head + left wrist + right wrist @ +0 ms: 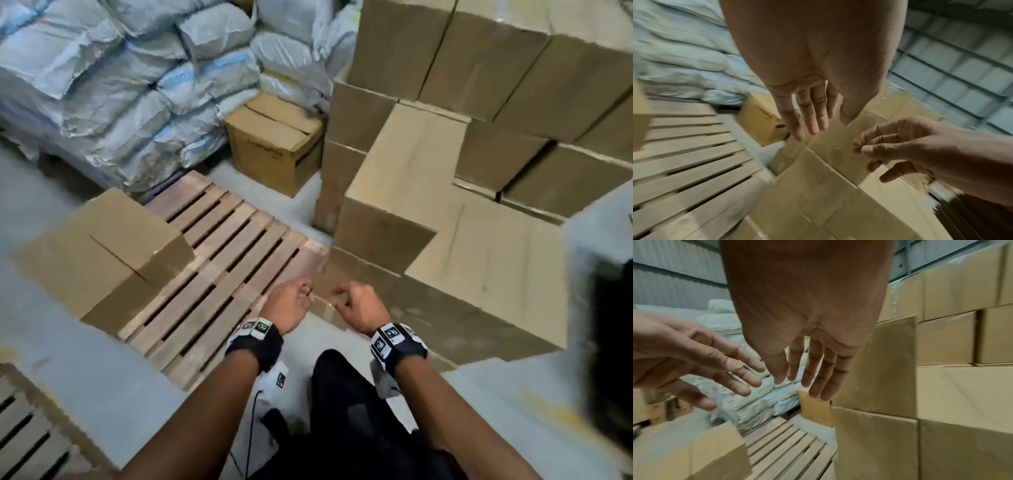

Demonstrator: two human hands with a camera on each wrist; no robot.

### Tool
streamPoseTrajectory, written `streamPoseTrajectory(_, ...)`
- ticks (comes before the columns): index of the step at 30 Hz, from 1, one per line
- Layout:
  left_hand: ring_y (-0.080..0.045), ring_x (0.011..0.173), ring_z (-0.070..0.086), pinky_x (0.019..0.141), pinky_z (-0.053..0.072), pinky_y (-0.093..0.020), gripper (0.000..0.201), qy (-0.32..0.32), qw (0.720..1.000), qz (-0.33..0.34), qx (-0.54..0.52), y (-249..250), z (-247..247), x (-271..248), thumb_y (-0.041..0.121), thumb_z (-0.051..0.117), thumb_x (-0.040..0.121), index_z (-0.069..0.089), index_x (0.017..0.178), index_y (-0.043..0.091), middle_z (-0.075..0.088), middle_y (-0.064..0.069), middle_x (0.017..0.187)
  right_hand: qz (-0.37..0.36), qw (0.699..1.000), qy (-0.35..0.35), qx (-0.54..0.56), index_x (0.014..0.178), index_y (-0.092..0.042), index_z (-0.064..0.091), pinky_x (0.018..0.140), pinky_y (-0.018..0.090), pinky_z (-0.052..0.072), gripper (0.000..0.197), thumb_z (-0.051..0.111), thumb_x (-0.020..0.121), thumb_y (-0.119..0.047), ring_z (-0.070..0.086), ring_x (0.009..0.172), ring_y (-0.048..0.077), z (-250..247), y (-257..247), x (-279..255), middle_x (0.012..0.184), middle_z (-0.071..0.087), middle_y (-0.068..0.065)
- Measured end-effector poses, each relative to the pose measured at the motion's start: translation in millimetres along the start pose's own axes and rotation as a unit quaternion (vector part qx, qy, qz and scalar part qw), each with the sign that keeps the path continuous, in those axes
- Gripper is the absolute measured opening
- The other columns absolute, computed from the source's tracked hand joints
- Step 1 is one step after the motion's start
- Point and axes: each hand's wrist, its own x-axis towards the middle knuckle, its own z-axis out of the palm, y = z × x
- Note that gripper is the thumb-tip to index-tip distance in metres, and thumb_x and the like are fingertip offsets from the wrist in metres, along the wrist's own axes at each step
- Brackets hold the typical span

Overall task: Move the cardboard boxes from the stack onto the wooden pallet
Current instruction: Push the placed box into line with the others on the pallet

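Stack of cardboard boxes (479,144) fills right half of head view, stepped, top rows upper right. Two boxes (102,253) sit side by side on left end of wooden pallet (226,260), centre-left of frame; rest of slats bare. Left hand (291,305) and right hand (359,308) hang close together, lower centre, over the pallet corner next to the lowest stack box; neither touches cardboard. Grip of both: loose, fingers relaxed and spread, holding nothing. Printed carton (274,144) on floor, upper centre. White woven sacks (120,78) piled upper left. Grey floor (113,370) below.
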Motion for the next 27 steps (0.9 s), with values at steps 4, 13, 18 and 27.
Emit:
streamPoseTrajectory(4,-0.014,0.110,0.067,0.104,0.052,-0.035,0.042,-0.029,0.996,0.076,0.034,58,26,10,0.027,0.067,0.098,0.061,0.139,0.020,0.072,0.001,0.122,0.035,0.997,0.069,0.002,0.119,-0.027,0.071,0.090,0.038,0.057,0.025,0.067,0.095,-0.034,0.069,0.101,0.022,-39,35,-38,0.119,0.072,0.001)
streamPoseTrajectory(13,-0.014,0.117,0.063,0.107,0.051,-0.037,0.043,-0.033,0.980,0.150,0.125,141,44,21,0.031,0.065,0.101,0.058,0.143,0.020,0.068,-0.001,0.133,0.043,0.987,0.157,-0.008,0.116,-0.024,0.071,0.092,0.040,0.055,0.022,0.066,0.096,-0.031,0.066,0.106,0.025,-106,85,-85,0.115,0.072,0.004)
streamPoseTrajectory(18,-0.016,0.125,0.061,0.109,0.050,-0.037,0.045,-0.039,0.964,0.180,0.193,168,35,29,0.032,0.062,0.103,0.053,0.146,0.022,0.061,0.001,0.141,0.041,0.982,0.182,-0.024,0.114,-0.024,0.069,0.085,0.039,0.055,0.020,0.065,0.097,-0.034,0.065,0.096,0.022,-133,93,-87,0.112,0.067,0.001)
streamPoseTrajectory(27,-0.024,0.135,0.051,0.110,0.047,-0.042,0.051,-0.024,0.925,0.209,0.317,168,-24,147,0.042,0.054,0.105,0.046,0.150,0.020,0.053,-0.004,0.149,0.051,0.975,0.174,-0.129,0.133,-0.023,0.058,0.080,0.040,0.055,0.037,0.055,0.104,-0.046,0.062,0.114,0.027,-190,110,-3,0.133,0.059,0.001)
